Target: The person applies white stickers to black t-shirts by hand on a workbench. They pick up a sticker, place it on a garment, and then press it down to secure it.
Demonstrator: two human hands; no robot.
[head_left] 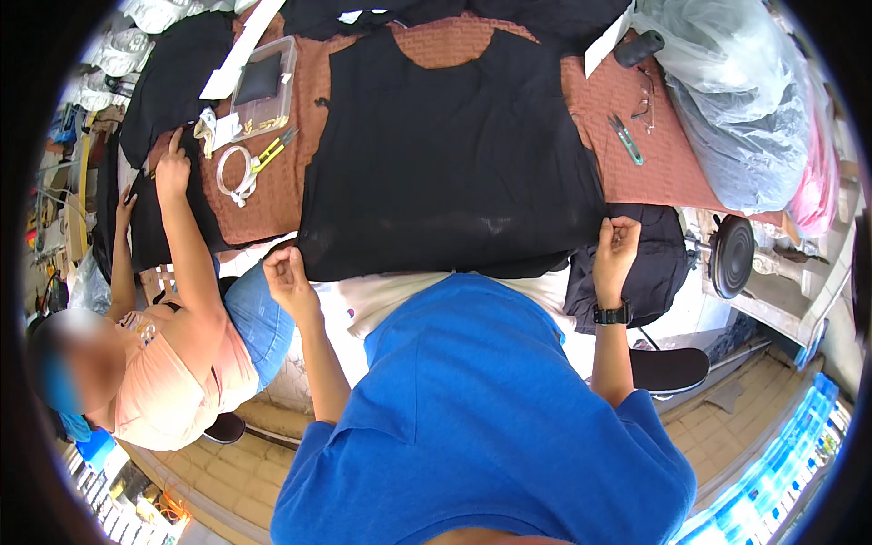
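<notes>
A black sleeveless top [445,145] lies spread over the table, its scooped neckline at the far side and its hem hanging toward me over the near edge. My left hand [292,280] pinches the hem's left corner between thumb and fingers. At the opposite corner, my right hand [617,247], with a black watch on the wrist, is closed on the cloth's edge. The fabric between my hands looks fairly flat, with slight creases near the hem.
Thread snips with yellow handles [270,154] and a white ring-shaped roll [234,175] lie left, near a clear plastic box [272,104]. Green snips [626,141], glasses [645,98] and a black thread spool [639,49] lie right, beside bulky plastic bags [740,100]. A co-worker [191,363] handles black cloth at left.
</notes>
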